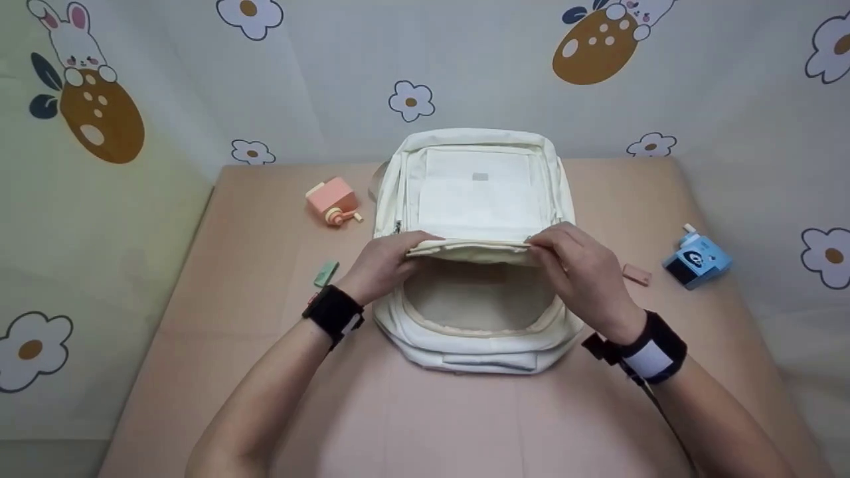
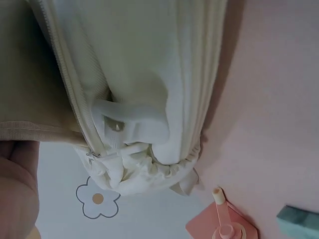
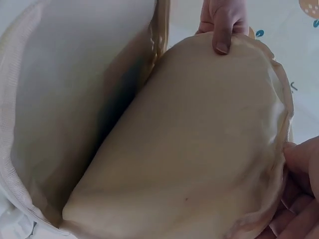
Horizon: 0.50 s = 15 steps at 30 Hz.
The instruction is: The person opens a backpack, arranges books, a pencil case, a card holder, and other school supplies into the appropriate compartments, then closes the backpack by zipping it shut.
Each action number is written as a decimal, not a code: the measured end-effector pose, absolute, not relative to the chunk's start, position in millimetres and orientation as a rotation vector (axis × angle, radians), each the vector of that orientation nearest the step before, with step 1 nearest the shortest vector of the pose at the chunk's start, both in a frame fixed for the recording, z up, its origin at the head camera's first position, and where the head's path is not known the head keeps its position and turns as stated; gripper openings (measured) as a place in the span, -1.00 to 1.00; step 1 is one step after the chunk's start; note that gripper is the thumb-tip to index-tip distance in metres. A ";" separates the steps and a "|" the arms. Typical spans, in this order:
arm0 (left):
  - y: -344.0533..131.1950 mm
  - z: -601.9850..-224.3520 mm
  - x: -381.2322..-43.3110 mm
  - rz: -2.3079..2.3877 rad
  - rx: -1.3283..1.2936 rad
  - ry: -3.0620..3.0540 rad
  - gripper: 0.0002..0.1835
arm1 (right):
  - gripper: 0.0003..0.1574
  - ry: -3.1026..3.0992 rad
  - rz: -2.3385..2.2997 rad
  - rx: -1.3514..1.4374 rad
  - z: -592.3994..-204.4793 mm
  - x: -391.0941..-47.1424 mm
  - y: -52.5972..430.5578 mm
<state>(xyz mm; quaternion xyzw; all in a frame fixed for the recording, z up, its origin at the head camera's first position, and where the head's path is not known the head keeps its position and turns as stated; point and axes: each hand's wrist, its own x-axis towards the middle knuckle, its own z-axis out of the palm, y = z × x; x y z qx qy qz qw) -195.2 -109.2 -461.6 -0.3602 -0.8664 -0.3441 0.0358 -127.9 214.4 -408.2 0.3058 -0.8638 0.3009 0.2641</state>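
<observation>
A cream-white backpack lies on the table, its main compartment unzipped and gaping toward me. Its front flap is lifted, showing a beige lining. At the flap's left edge, my left hand grips the fabric; in the right wrist view its thumb presses on the lining. My right hand pinches the flap's edge at the right corner, between thumb and fingers. Part of the compartment's interior is in shadow. A zipper pull hangs near the flap's side in the left wrist view.
Left of the backpack are a pink crank pencil sharpener and a small green block, perhaps an eraser. To the right lie a small pink block and a blue crank pencil sharpener. A patterned curtain stands behind the table.
</observation>
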 end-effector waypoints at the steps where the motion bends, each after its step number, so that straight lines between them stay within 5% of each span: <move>1: -107.2 -460.5 -195.9 -1.066 -1.063 -2.682 -0.71 | -0.84 -2.330 0.837 0.818 -408.5 -130.0 215.0; 5: -100.3 -457.9 -199.3 -1.102 -0.908 -2.728 -0.80 | -0.80 -2.304 0.950 0.795 -409.8 -136.0 220.7; 15: -93.3 -453.9 -205.4 -1.365 -0.632 -2.714 -0.65 | -0.57 -2.428 0.871 0.579 -424.0 -133.2 271.1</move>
